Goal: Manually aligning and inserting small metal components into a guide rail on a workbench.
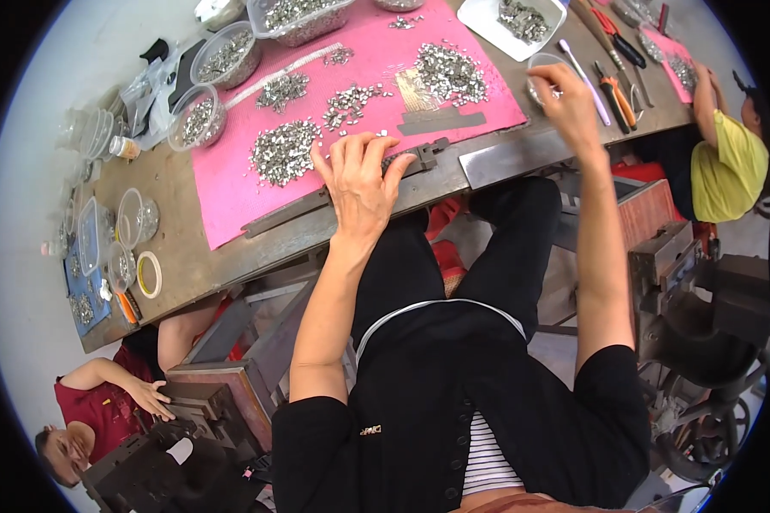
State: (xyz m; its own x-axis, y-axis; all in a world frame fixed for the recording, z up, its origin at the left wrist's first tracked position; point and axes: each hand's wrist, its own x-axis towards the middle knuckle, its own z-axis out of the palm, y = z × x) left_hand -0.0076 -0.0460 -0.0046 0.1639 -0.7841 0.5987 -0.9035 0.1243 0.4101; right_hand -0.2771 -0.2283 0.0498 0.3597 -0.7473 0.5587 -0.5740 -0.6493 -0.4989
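Note:
My left hand (pixel 359 175) lies over a long dark metal bar (pixel 291 212) along the front edge of a pink mat (pixel 231 205). Its fingers are spread, with the thumb by a dark metal fitting (pixel 423 158) at the bar's right end. Off to the right, my right hand (pixel 566 101) is raised beside a small clear tub (pixel 539 61) of metal bits. Its fingers curl to a pinch; anything between them is too small to make out. Beyond my left hand, piles of small silvery metal pieces (pixel 284 152) cover the mat, near a thin brass-coloured plate (pixel 415 90).
Clear tubs of metal pieces (pixel 198 118) stand at the back left, and a white tray (pixel 470 17) at the back. Orange-handled pliers (pixel 616 98) and a purple-white stick (pixel 586 81) lie right. A flat steel plate (pixel 515 159) sits at the bench edge. People sit at both sides.

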